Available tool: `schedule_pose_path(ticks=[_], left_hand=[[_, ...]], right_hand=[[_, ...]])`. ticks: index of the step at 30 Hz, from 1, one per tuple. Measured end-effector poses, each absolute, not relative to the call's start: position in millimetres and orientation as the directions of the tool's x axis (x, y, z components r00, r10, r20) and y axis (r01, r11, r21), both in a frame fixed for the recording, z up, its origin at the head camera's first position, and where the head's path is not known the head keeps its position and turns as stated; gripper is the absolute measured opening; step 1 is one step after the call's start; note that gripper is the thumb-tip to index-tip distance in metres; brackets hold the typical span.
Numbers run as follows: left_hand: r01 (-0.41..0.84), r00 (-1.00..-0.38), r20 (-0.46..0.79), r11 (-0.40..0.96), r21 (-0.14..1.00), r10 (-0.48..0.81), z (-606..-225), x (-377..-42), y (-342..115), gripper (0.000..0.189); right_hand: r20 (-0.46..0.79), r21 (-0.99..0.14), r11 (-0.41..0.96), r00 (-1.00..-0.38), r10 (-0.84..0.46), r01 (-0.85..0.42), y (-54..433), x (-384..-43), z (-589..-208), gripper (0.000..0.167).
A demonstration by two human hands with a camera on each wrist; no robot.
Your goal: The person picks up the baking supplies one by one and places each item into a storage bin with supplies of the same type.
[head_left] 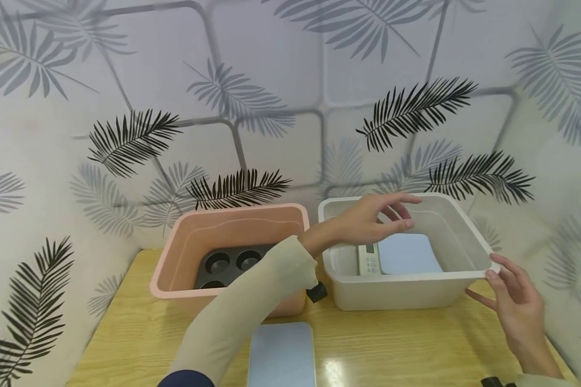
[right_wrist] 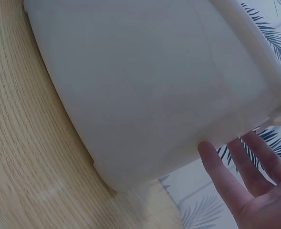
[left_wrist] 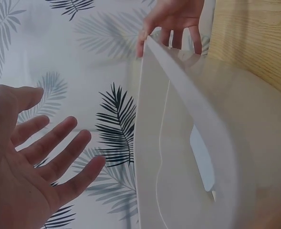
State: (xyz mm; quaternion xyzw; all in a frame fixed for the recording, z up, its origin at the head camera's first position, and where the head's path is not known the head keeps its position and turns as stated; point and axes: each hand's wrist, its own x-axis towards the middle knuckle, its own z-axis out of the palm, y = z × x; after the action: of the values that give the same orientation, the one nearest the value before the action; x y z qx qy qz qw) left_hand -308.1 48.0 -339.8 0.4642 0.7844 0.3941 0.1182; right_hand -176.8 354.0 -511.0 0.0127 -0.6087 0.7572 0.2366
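My left hand [head_left: 368, 219] hovers over the white plastic bin [head_left: 392, 293], its fingers loosely extended with nothing in them. In the left wrist view the left hand [left_wrist: 35, 162] appears with fingers spread, apart from the bin. At the bin's front right corner, my right hand [head_left: 520, 303] pinches the rim between thumb and fingers. The right wrist view shows the right hand [right_wrist: 254, 186] beside the bin's wall [right_wrist: 130, 95]. Inside the bin lies a kitchen scale [head_left: 409, 253] with a pale flat top and a button panel.
Left of the white bin stands a pink bin [head_left: 174, 247] holding a dark muffin tin [head_left: 229, 257]. My left forearm crosses over it. A pale flat rectangular thing [head_left: 282, 355] lies on the wooden table [head_left: 382, 349] at the front. A leaf-patterned wall covering rises behind.
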Motion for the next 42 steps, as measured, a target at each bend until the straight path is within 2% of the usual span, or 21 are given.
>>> schedule_pose_path(ticks=[10,19,29,42], left_hand=[[0.658,-0.533,0.234,0.224,0.719,0.813,-348.1,-294.5,8.2,0.052],[0.688,-0.543,0.293,0.216,0.693,0.787,-349.5,-286.2,-7.3,0.048],[0.776,-0.484,0.378,0.187,0.603,0.789,-354.4,-267.6,-26.5,0.041],[0.825,-0.487,0.51,0.181,0.536,0.709,-367.3,-245.1,-57.3,0.035]], right_hand=[[0.294,-0.906,-0.187,-0.882,0.369,-0.38,350.7,-175.7,-515.4,0.047],[0.349,-0.875,-0.22,-0.876,0.332,-0.431,359.6,-178.4,-509.7,0.046],[0.256,-0.924,-0.158,-0.869,0.423,-0.349,351.4,-181.6,-510.9,0.047],[0.253,-0.917,-0.182,-0.869,0.426,-0.356,349.5,-179.1,-510.2,0.046]])
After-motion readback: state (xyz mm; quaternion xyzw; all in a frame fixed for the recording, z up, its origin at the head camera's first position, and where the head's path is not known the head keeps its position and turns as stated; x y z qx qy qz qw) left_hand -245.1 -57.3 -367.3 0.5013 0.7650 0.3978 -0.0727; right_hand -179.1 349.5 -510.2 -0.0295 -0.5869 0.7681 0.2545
